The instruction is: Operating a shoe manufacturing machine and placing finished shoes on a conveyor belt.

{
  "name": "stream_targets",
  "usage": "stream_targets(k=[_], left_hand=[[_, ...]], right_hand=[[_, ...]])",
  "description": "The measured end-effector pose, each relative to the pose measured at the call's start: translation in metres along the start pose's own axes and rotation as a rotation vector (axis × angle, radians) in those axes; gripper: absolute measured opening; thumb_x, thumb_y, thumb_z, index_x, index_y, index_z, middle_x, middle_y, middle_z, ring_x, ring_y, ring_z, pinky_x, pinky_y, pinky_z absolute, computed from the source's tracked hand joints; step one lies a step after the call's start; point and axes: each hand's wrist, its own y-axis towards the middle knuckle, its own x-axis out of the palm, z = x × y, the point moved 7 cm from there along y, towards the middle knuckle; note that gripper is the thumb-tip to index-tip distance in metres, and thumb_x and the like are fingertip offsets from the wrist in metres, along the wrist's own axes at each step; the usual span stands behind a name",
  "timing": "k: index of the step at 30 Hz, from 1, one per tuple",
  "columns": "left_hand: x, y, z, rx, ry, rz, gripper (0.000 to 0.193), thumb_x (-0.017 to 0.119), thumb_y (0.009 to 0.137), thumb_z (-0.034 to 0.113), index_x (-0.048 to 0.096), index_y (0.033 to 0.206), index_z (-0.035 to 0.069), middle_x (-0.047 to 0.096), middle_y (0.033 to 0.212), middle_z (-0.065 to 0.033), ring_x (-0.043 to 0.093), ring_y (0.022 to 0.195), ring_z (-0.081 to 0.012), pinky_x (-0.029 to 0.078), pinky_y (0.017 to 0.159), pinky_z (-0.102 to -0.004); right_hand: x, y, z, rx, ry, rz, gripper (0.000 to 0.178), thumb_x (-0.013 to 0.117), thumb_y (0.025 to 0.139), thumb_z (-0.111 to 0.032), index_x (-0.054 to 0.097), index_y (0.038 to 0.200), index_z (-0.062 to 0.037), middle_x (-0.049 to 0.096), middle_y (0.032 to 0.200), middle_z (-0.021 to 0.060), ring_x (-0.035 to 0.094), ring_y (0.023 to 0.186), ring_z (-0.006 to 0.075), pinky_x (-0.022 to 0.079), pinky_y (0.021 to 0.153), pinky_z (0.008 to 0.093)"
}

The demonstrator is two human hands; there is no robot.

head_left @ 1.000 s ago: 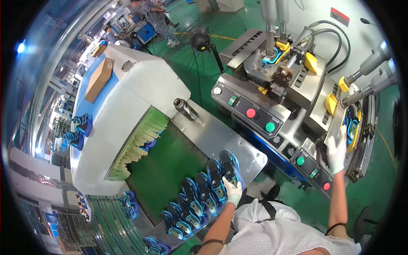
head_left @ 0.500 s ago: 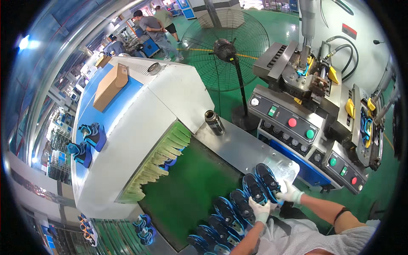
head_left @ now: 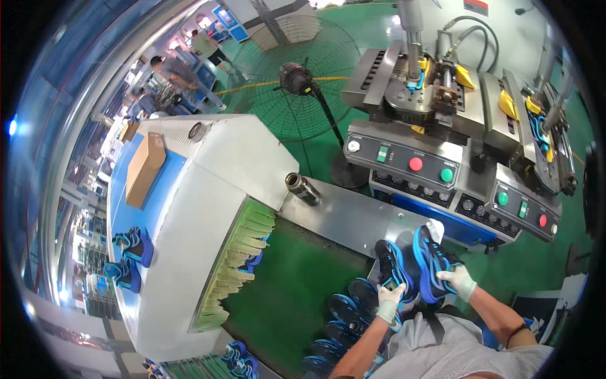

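Observation:
Both my hands wear white gloves and each grips a shoe. My left hand (head_left: 389,299) is closed on the near end of a black sneaker (head_left: 387,260) with bright blue trim. In my right hand (head_left: 459,282), whose fingers wrap the near end, is a second sneaker (head_left: 428,264), tipped on its side so its blue sole edge faces left. The two shoes are side by side at the near end of a steel ledge (head_left: 344,218). Left of them several more black-and-blue sneakers (head_left: 346,309) lie in a row on the green belt (head_left: 284,271), partly behind my left forearm.
A white machine (head_left: 196,234) with a green strip curtain (head_left: 237,265) stands left; a cardboard box (head_left: 145,170) and two shoes (head_left: 132,246) rest on it. A metal flask (head_left: 303,189) is on the ledge. Beyond are a floor fan (head_left: 297,79), a press with buttons (head_left: 410,158) and people (head_left: 183,76).
My right hand has lifted its sneaker and turned it onto its side. My left hand still has its sneaker, now more upright and apart from the row. The whole view has swung right.

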Motion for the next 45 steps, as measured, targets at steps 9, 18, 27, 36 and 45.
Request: stream_targets(k=[9,18,27,36,45], left_hand=[[0.107,-0.151,0.205,0.463,-0.107,-0.824,0.088,0.084,0.076,0.030,0.037,0.141,-0.006,0.060,0.124,-0.0179,0.061,0.110,-0.0266,0.046,0.102,-0.0356],[0.227,-0.373,0.324,0.728,0.054,-1.584,0.040,0.080,0.078,0.001,0.063,0.114,-0.005,0.069,0.100,-0.0069,0.062,0.084,-0.0148,0.053,0.078,-0.0329],[0.359,-0.683,0.371,1.130,0.039,-1.968,0.064,0.076,0.077,-0.003,0.050,0.136,-0.005,0.062,0.124,-0.0136,0.060,0.107,-0.0204,0.048,0.098,-0.0341],[0.572,-0.856,0.331,1.307,-0.099,-1.847,0.078,0.074,0.086,0.008,0.034,0.152,-0.005,0.051,0.147,-0.0242,0.056,0.130,-0.0307,0.042,0.111,-0.0362],[0.470,-0.651,0.306,1.312,0.150,-1.921,0.061,0.065,0.091,0.021,0.046,0.144,-0.002,0.056,0.139,-0.0243,0.054,0.129,-0.0381,0.043,0.110,-0.0408]], right_hand=[[-0.167,-0.184,0.068,-0.416,0.458,0.610,0.060,0.080,0.077,-0.012,0.059,0.131,0.0005,0.066,0.119,0.0062,0.063,0.103,0.0165,0.052,0.092,0.0336],[-0.260,-0.376,0.148,-0.031,0.664,1.176,0.037,0.082,0.080,-0.030,0.074,0.103,-0.0015,0.065,0.081,-0.0001,0.054,0.074,0.0088,0.048,0.070,0.0334],[-0.332,-0.623,0.245,0.023,0.523,2.041,0.062,0.078,0.080,-0.032,0.059,0.128,0.0026,0.071,0.111,0.0207,0.069,0.101,0.0321,0.052,0.094,0.0388],[-0.523,-0.706,0.344,0.603,0.509,1.808,0.055,0.072,0.078,-0.035,0.061,0.108,0.0100,0.065,0.112,0.0330,0.065,0.106,0.0417,0.052,0.092,0.0464],[-0.494,-0.530,0.175,-0.360,-0.228,1.983,0.053,0.065,0.098,-0.017,0.048,0.143,0.0053,0.057,0.138,0.0208,0.057,0.125,0.0290,0.043,0.108,0.0396]])
